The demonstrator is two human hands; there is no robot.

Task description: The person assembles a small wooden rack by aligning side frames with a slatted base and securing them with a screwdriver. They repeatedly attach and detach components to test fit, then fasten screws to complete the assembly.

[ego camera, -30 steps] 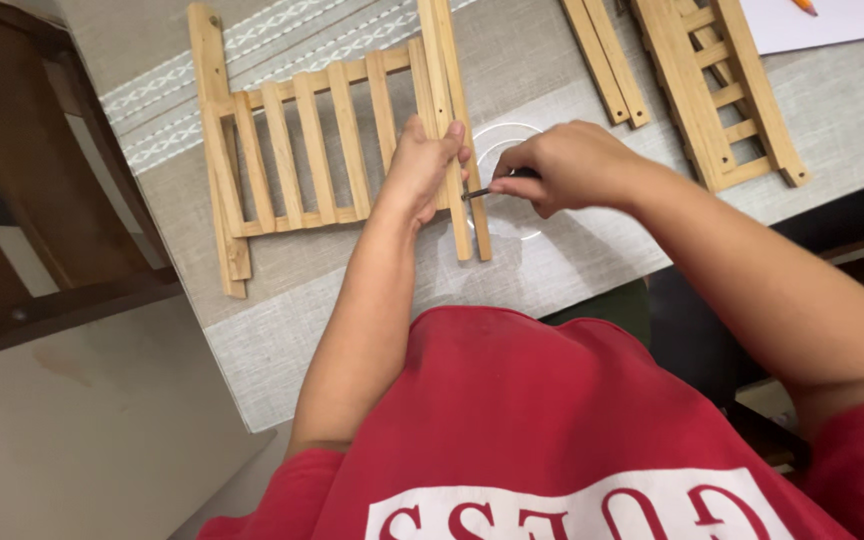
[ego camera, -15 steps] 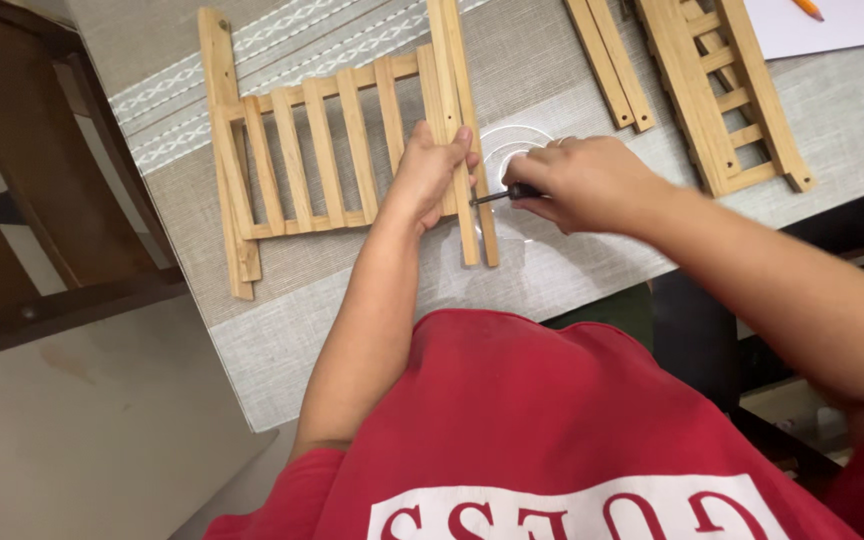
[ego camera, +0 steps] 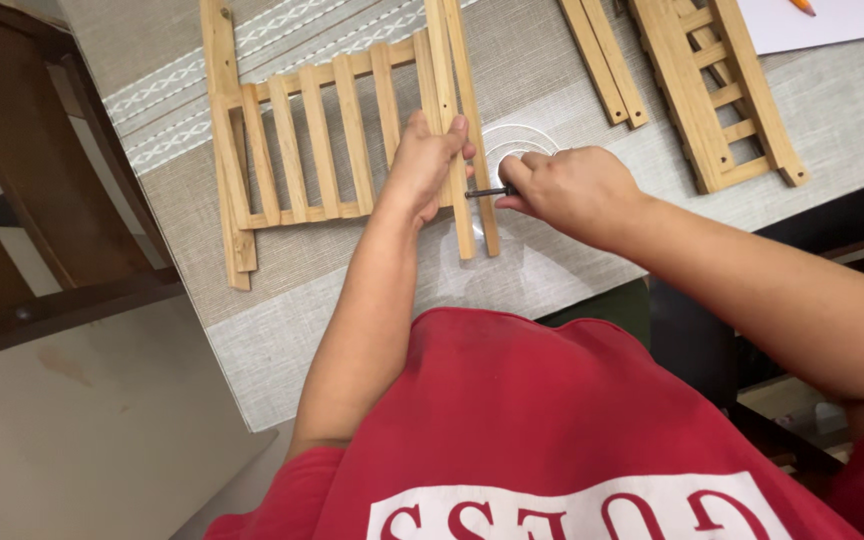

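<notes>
A pale wooden slatted frame (ego camera: 312,140) lies flat on the cloth-covered table (ego camera: 282,330). My left hand (ego camera: 424,165) presses down on its right side, fingers over the two long side rails (ego camera: 472,215). My right hand (ego camera: 572,190) grips a thin dark metal tool (ego camera: 489,192), held level, its tip against the outer face of the right rail next to my left fingers.
A second slatted wooden frame (ego camera: 722,95) and two loose wooden strips (ego camera: 607,65) lie at the far right. A white paper sheet (ego camera: 832,18) sits at the top right corner. A dark wooden chair (ego camera: 32,200) stands left of the table.
My right hand has shifted slightly, keeping the dark tool against the rail. My left hand stays on the frame.
</notes>
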